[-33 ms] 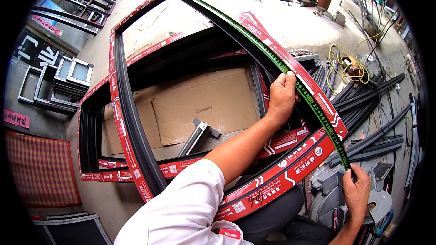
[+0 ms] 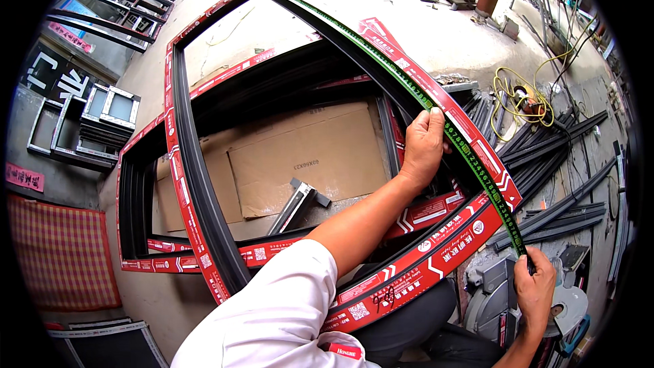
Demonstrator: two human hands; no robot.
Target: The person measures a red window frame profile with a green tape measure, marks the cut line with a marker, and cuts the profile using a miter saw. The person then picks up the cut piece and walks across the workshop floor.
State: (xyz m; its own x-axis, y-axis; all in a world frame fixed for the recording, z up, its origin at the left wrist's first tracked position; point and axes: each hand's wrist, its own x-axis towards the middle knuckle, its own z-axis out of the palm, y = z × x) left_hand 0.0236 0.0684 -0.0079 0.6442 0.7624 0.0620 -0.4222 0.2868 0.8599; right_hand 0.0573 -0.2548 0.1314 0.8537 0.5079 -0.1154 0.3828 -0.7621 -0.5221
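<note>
A green tape measure (image 2: 477, 168) runs along the right bar of a large window frame (image 2: 175, 170), whose dark profiles are covered with red printed film. My left hand (image 2: 424, 144) is closed on the tape partway along, thumb uppermost, against that bar. Past the frame's near right corner, my right hand (image 2: 535, 286) grips the tape's lower end, and the tape case, if it is there, is hidden in the fist. Between the two hands the blade stays taut and passes over the corner. The far end of the tape reaches the frame's top corner.
More dark frames lie beneath this one, with a cardboard sheet (image 2: 306, 163) and a short profile piece (image 2: 294, 206) inside. A saw-like machine (image 2: 494, 293) stands below my right hand. Dark profiles (image 2: 538, 157) and a yellow cable (image 2: 501, 99) lie right. Small frames (image 2: 102, 123) are stacked left.
</note>
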